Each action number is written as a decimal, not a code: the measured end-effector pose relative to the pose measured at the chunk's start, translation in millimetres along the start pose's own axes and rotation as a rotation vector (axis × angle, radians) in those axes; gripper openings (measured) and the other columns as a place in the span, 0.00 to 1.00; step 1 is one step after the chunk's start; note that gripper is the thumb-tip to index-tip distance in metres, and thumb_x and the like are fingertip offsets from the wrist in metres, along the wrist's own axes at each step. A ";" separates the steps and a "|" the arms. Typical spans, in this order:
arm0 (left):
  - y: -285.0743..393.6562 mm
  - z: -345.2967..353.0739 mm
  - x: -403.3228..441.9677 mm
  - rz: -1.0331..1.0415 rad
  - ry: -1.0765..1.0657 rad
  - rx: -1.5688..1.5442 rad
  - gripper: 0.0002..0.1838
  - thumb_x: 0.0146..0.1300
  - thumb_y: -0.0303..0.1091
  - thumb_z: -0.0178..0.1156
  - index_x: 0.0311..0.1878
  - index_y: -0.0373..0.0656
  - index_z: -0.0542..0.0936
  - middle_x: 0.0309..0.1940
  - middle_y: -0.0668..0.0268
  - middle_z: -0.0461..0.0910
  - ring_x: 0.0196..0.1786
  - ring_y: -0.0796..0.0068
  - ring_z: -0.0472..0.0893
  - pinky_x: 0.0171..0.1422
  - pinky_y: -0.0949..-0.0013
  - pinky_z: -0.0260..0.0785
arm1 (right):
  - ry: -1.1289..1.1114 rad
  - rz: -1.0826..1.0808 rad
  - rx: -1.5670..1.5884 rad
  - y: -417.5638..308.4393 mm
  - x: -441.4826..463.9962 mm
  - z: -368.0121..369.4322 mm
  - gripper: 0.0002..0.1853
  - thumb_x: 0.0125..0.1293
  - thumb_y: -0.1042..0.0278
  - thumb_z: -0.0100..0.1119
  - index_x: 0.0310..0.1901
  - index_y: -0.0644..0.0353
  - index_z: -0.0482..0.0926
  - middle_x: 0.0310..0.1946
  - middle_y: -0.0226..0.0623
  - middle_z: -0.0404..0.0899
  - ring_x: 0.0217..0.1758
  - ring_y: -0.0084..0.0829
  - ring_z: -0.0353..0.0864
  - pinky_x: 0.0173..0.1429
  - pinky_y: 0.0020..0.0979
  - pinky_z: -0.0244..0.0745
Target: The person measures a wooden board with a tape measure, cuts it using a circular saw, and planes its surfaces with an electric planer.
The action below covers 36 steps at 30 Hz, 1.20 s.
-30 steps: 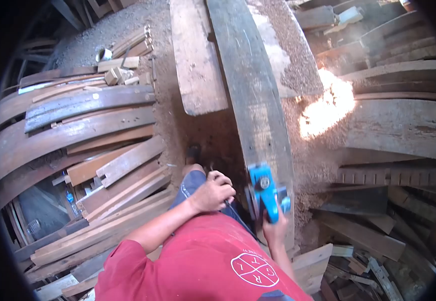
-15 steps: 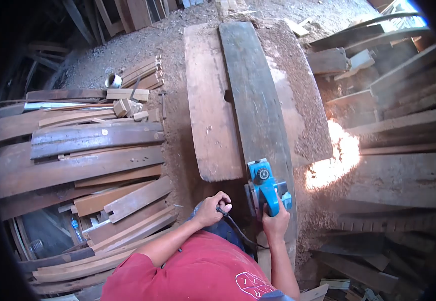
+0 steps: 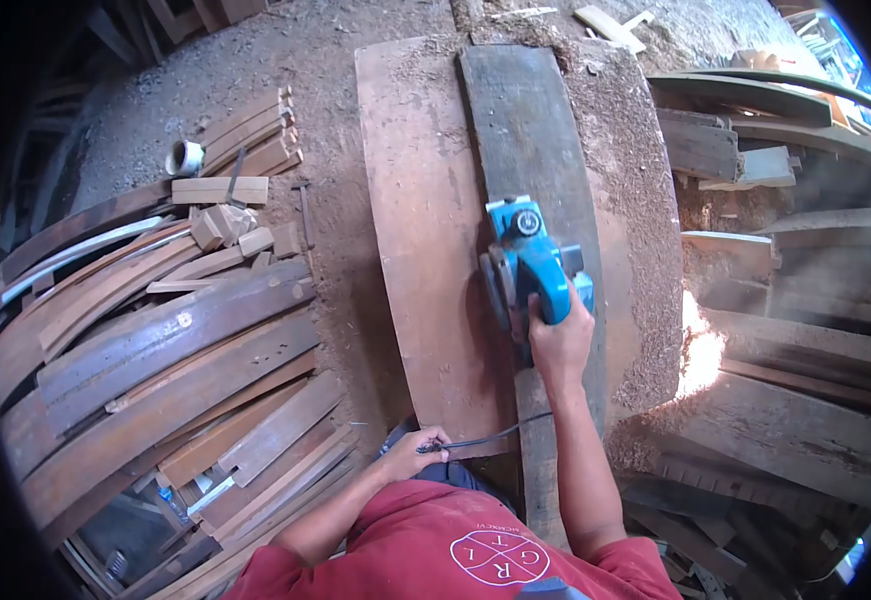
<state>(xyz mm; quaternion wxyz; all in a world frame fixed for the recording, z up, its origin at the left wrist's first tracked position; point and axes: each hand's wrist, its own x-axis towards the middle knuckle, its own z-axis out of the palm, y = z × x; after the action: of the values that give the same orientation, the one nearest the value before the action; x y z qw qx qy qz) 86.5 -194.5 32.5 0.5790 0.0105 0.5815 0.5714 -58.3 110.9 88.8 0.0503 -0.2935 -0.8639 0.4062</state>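
Observation:
A blue electric planer (image 3: 543, 262) rests on a long dark plank (image 3: 530, 130), and my right hand (image 3: 562, 340) is wrapped round its rear handle. A black cord (image 3: 490, 438) runs from near the planer across to my left hand (image 3: 415, 452), whose fingers are closed on it in front of my waist. Under the plank lies a wide, lighter board (image 3: 415, 250). Wood shavings (image 3: 645, 230) cover the right part of the wide surface. The planer hides the part of the plank beneath it.
Stacked planks (image 3: 185, 330) fill the left side, with small wood blocks (image 3: 223, 226) and a white roll-like object (image 3: 184, 157) behind them. A hammer-like tool (image 3: 305, 212) lies on the ground. More boards (image 3: 805, 420) are piled at the right, near a bright sunlit patch (image 3: 697, 350).
My right hand has pushed the planer forward along the plank, and that arm is more stretched out. The cord now extends between my hands. The view has shifted towards the plank's far end.

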 end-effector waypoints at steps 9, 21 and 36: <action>29.0 -40.0 32.0 0.007 -0.059 -0.164 0.15 0.76 0.34 0.65 0.58 0.36 0.80 0.47 0.67 0.85 0.52 0.76 0.83 0.63 0.67 0.75 | 0.030 -0.014 -0.032 -51.8 87.4 36.8 0.17 0.67 0.68 0.73 0.55 0.64 0.86 0.40 0.56 0.90 0.47 0.56 0.92 0.51 0.45 0.82; 368.4 -218.8 291.6 0.899 0.671 1.099 0.32 0.73 0.54 0.65 0.74 0.48 0.80 0.76 0.48 0.73 0.78 0.43 0.70 0.83 0.50 0.64 | 0.045 0.022 -0.055 -57.8 97.4 41.0 0.29 0.63 0.69 0.72 0.68 0.55 0.84 0.42 0.60 0.89 0.50 0.59 0.90 0.55 0.51 0.85; 416.6 -248.6 436.8 0.071 0.397 1.717 0.75 0.55 0.81 0.66 0.91 0.56 0.32 0.90 0.43 0.23 0.90 0.34 0.24 0.89 0.30 0.19 | -0.052 0.097 0.003 -57.0 99.4 36.3 0.34 0.60 0.68 0.78 0.71 0.50 0.83 0.42 0.58 0.89 0.48 0.56 0.91 0.54 0.48 0.87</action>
<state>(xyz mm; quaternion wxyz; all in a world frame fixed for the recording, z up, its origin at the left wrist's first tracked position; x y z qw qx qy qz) -498.3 82.1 -54.9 0.2412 0.3607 0.8994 -0.0538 -178.4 112.6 91.3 0.0083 -0.3244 -0.8491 0.4168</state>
